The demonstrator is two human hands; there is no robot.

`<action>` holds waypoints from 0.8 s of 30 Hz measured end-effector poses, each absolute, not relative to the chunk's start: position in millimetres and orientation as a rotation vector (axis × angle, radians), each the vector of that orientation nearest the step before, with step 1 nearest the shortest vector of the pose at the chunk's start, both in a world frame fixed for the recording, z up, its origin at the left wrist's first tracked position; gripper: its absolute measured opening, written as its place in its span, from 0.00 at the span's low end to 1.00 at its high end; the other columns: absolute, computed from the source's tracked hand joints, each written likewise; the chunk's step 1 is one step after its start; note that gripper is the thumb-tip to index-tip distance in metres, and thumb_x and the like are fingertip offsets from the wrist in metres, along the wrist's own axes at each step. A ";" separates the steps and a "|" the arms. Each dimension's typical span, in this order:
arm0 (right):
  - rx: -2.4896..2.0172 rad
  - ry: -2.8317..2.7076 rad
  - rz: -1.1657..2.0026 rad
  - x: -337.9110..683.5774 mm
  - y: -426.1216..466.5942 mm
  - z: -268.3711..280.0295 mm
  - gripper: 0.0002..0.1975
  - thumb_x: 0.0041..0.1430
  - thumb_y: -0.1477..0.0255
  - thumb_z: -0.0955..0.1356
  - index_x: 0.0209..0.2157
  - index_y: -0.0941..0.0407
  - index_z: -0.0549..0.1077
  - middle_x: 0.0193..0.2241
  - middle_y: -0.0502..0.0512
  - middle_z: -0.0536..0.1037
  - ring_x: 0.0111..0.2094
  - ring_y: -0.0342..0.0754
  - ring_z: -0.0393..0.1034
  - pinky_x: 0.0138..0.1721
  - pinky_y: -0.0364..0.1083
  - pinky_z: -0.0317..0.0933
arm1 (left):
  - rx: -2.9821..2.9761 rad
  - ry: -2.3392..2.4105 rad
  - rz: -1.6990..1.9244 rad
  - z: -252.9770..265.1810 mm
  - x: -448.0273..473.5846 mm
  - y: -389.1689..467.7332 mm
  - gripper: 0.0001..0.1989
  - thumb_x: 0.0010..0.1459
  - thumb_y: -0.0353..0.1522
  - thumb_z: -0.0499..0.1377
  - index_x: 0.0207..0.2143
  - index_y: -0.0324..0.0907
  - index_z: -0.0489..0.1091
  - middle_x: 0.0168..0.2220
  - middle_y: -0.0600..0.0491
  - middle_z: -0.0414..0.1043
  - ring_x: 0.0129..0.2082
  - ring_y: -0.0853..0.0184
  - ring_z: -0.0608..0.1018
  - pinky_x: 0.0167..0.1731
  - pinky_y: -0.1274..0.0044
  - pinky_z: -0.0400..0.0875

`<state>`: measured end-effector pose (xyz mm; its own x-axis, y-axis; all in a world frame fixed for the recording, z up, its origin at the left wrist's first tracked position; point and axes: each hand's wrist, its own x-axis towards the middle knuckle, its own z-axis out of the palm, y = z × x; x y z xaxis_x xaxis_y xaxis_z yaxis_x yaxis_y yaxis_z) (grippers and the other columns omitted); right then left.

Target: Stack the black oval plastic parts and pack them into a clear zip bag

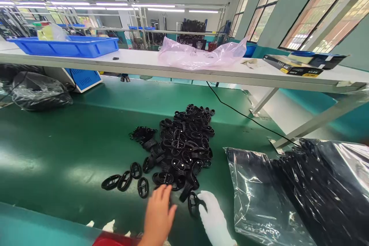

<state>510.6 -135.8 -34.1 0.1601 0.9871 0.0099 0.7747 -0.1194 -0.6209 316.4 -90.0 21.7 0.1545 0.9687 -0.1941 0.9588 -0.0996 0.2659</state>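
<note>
Head view: from where I stand, right hand (213,215), white-gloved, has a black oval ring (189,204) between thumb and fingers, just off the near edge of the pile (184,144). Left hand (159,213), no glove, fingers out over the pile's near edge; can't tell if it grips anything, fingertips hide it. Pile runs ahead of both hands. Four loose rings (125,181) lie ahead and left of left hand, apart from each other or nearly so. Small parts (142,133) sit beyond those, by the pile's left side. Clear bags (259,196) with dark contents to the right of right hand, not touched.

Doing this well, I'd judge: hold the ring by its rim, light pinch, crossbar in sight. Left should lift from the pile's edge, one piece at a time; rings overlap there and could snag or drag neighbours. Leave a gap between the hands so neither blocks the other's view. Glove may dull feel, so check the pinch by eye. Glossy faces could scuff if slid on the table (72,134).
</note>
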 end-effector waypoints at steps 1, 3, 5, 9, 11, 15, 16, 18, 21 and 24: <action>-1.948 -1.610 0.613 515.3 -128.3 -34.8 0.16 0.53 0.76 0.57 0.40 0.54 0.70 0.44 0.58 0.71 0.47 0.50 0.66 0.49 0.50 0.61 | 2.132 1.781 0.058 18.8 335.0 -96.0 0.25 0.52 0.30 0.52 0.54 0.47 0.59 0.55 0.51 0.60 0.53 0.61 0.63 0.51 0.72 0.57; -1.931 -1.532 0.696 522.6 -111.1 -34.8 0.17 0.52 0.75 0.56 0.41 0.55 0.69 0.43 0.58 0.71 0.46 0.49 0.67 0.49 0.49 0.61 | 2.155 1.752 0.046 10.9 366.1 -100.6 0.27 0.52 0.28 0.51 0.56 0.48 0.56 0.54 0.51 0.60 0.52 0.61 0.64 0.49 0.71 0.59; -1.921 -1.511 0.778 526.7 -94.1 -33.1 0.18 0.52 0.75 0.56 0.43 0.56 0.68 0.44 0.59 0.71 0.47 0.49 0.66 0.49 0.48 0.61 | 2.144 1.843 -0.026 3.8 384.3 -97.0 0.26 0.53 0.27 0.51 0.55 0.47 0.57 0.51 0.48 0.63 0.48 0.59 0.67 0.46 0.70 0.61; -1.947 -1.603 0.956 526.4 -72.1 -29.2 0.25 0.49 0.74 0.59 0.51 0.59 0.62 0.49 0.60 0.67 0.50 0.50 0.64 0.50 0.47 0.58 | 2.057 2.003 -0.177 3.1 385.3 -85.7 0.21 0.51 0.27 0.53 0.49 0.43 0.64 0.44 0.47 0.67 0.45 0.58 0.69 0.43 0.68 0.60; -1.981 -1.670 0.994 524.7 -67.3 -28.7 0.29 0.47 0.74 0.60 0.55 0.59 0.59 0.50 0.60 0.66 0.51 0.51 0.63 0.50 0.47 0.58 | 2.007 2.015 -0.182 9.7 379.1 -82.3 0.17 0.51 0.29 0.53 0.45 0.44 0.66 0.43 0.48 0.67 0.44 0.59 0.69 0.42 0.69 0.61; -2.052 -1.792 0.952 521.4 -63.5 -29.9 0.32 0.45 0.77 0.60 0.56 0.57 0.58 0.48 0.59 0.69 0.49 0.52 0.64 0.47 0.48 0.59 | 1.945 2.024 -0.065 19.3 374.8 -70.8 0.14 0.52 0.31 0.53 0.43 0.45 0.64 0.44 0.50 0.65 0.43 0.63 0.69 0.39 0.74 0.63; -2.073 -1.807 0.935 520.1 -63.4 -30.2 0.32 0.45 0.78 0.60 0.55 0.56 0.58 0.47 0.59 0.69 0.49 0.52 0.64 0.47 0.48 0.59 | 1.954 2.022 -0.039 18.7 376.0 -66.7 0.17 0.52 0.30 0.53 0.46 0.45 0.62 0.46 0.50 0.64 0.44 0.64 0.69 0.39 0.74 0.63; -2.115 -1.821 0.901 515.9 -63.8 -31.2 0.34 0.43 0.80 0.60 0.56 0.57 0.57 0.47 0.59 0.69 0.49 0.52 0.63 0.46 0.48 0.59 | 1.988 2.009 -0.042 14.2 379.5 -58.5 0.22 0.52 0.30 0.53 0.51 0.45 0.58 0.47 0.50 0.63 0.44 0.63 0.69 0.41 0.74 0.62; -2.194 -1.811 0.817 506.8 -64.5 -33.8 0.36 0.42 0.80 0.60 0.57 0.55 0.55 0.46 0.60 0.68 0.47 0.54 0.64 0.44 0.49 0.61 | 2.038 1.982 -0.100 7.0 381.0 -48.9 0.16 0.54 0.30 0.52 0.46 0.44 0.62 0.42 0.50 0.66 0.44 0.62 0.70 0.42 0.72 0.62; -2.262 -1.712 0.774 498.8 -62.8 -36.8 0.34 0.43 0.78 0.60 0.56 0.54 0.57 0.44 0.60 0.69 0.45 0.54 0.66 0.40 0.49 0.62 | 1.993 1.992 -0.150 7.3 370.1 -39.3 0.10 0.55 0.30 0.50 0.40 0.44 0.63 0.40 0.51 0.68 0.40 0.64 0.72 0.36 0.74 0.64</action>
